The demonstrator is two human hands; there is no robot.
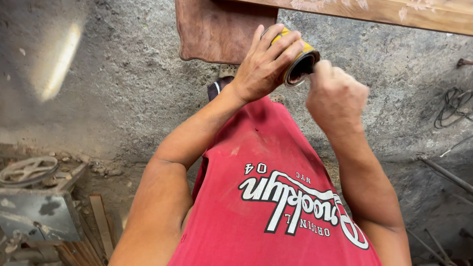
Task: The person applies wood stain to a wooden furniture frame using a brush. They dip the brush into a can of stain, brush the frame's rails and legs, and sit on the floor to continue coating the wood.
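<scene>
At the far centre of the view, the fingers (276,47) of the left hand (263,66) were wrapped around a small yellow tin can (300,61), four of them curled across its side. The can was tipped over, its dark open mouth facing right and a little toward the viewer. Just beside that mouth, the right hand (337,96) was closed into a loose fist, knuckles up, touching or nearly touching the rim. Whether its fingers pinched anything could not be told, since they were folded away from the camera.

Both bare forearms rose from the near edge, the left from the lower left, the right from the lower right, meeting at the can. Between them hung the front of a red T-shirt (276,197) with white printed lettering, seen upside down from above.

Beyond the hands, at the far edge, lay a dark brown wooden panel (217,29) with a scalloped lower edge, and a lighter wooden board (394,12) ran across the far right. Below was a rough grey concrete floor (123,83), with a bright streak of light at far left. At near left stood a grey metal machine with a wheel (29,170), wooden strips beside it. At right lay a coil of dark wire (451,106) and thin metal rods (446,172).
</scene>
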